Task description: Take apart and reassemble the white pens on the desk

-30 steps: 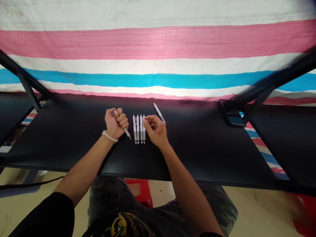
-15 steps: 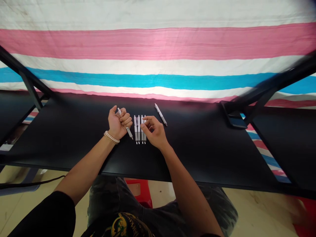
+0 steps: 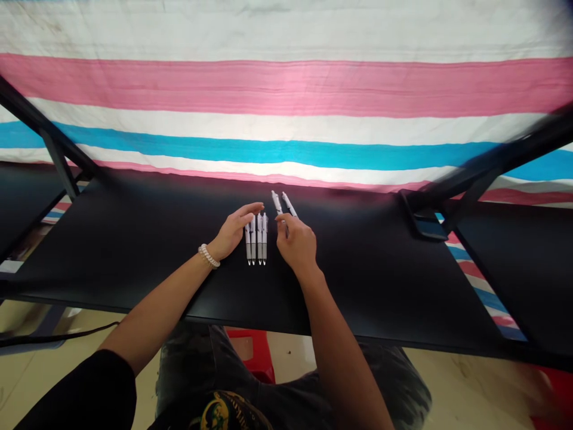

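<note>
Four pens (image 3: pixel 259 239) lie side by side on black table (image 3: pixel 380 269). Left hand (image 3: pixel 231 232) at nine o'clock, fingers extended, clasping nothing. Right hand (image 3: pixel 297 243) at three o'clock covers lower ends of two slanted pens (image 3: pixel 277 202); cannot tell if pinching. Likely light, stiff, prone to roll; pinch mid-barrel.

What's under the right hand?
A pen and a second pen poke out past the right hand, white upper ends showing. The hand covers most of their lower parts, so I can't see their tips or the table right beneath.
</note>
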